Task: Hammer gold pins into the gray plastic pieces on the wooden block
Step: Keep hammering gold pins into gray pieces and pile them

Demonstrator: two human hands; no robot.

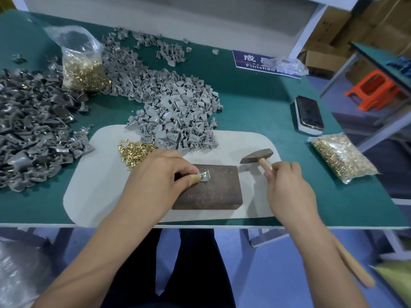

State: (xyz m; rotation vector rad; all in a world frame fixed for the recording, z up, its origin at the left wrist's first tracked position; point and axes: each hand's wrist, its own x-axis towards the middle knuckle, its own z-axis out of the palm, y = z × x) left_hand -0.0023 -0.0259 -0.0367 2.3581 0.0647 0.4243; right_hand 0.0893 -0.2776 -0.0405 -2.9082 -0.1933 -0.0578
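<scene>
- A small gray plastic piece (205,175), with a gold pin seated in it, is being pinched by the left hand (155,174) at the upper-left corner of the dark brown rectangular wooden block (211,190); the thumb tip is wrapped in tan tape.
- The block face is being shown as scuffed and speckled with small gold marks; it is resting on a white rounded-corner mat (93,174).
- A hammer (258,157) with a dull, rust-toned wedge-shaped metal head is being gripped by the right hand (287,187) around its pale wooden handle, close below the head; the head is being held just right of the block, above the mat.
- Loose short gold pins (135,151) are lying in a heap on the mat, just beyond the left hand.
- A pile of light gray molded plastic pieces (175,112) is spilling onto the mat's far edge; a darker gray pile (33,134) is lying at left on the green table top (255,103).
- Two clear crinkled bags of gold pins are being seen: one upright at back left (82,67), one flat at right (342,158).
- A glossy black phone (309,113) is lying at right on a white base.
</scene>
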